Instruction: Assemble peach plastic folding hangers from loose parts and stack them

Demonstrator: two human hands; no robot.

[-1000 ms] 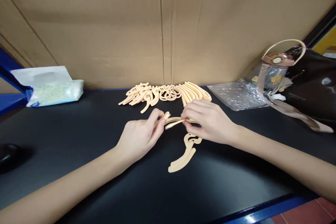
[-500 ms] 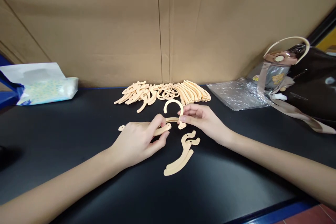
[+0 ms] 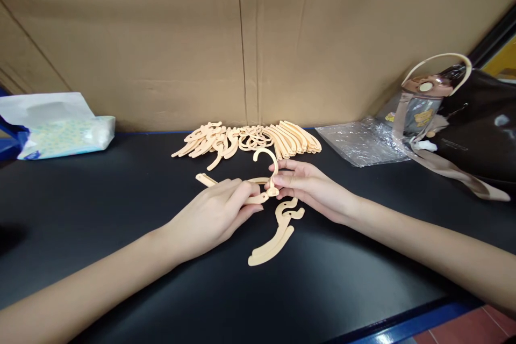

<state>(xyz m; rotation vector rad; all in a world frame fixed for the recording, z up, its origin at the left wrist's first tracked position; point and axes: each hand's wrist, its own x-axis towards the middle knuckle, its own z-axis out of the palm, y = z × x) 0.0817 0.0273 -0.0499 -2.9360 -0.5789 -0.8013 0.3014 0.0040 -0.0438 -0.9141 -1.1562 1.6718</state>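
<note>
Near the middle of the black table, my left hand (image 3: 221,212) is closed around pale curved hanger arm pieces (image 3: 257,200), whose far end pokes out past my knuckles at the upper left. My right hand (image 3: 310,185) pinches a matching hanger hook (image 3: 276,164), held upright with its curve opening to the left. The hook's small base meets the end of the arm piece, between the fingertips of both hands; whether they are joined I cannot tell. Just below lie two loose hanger arms (image 3: 274,239), one overlapping the other, with notched ends toward the upper right.
Along the cardboard wall (image 3: 161,37) lies a row of loose hanger parts: notched arms (image 3: 203,140), hooks (image 3: 253,138) and slim curved arms (image 3: 296,138). A tissue pack (image 3: 66,134) sits at the left. Rightward are a clear plastic bag (image 3: 358,142), a bottle (image 3: 421,110) and a dark bag (image 3: 479,134).
The hook has come down and left so its base now meets the arm piece's end. My hands are closer together, and the arm pieces in my left hand have turned.
</note>
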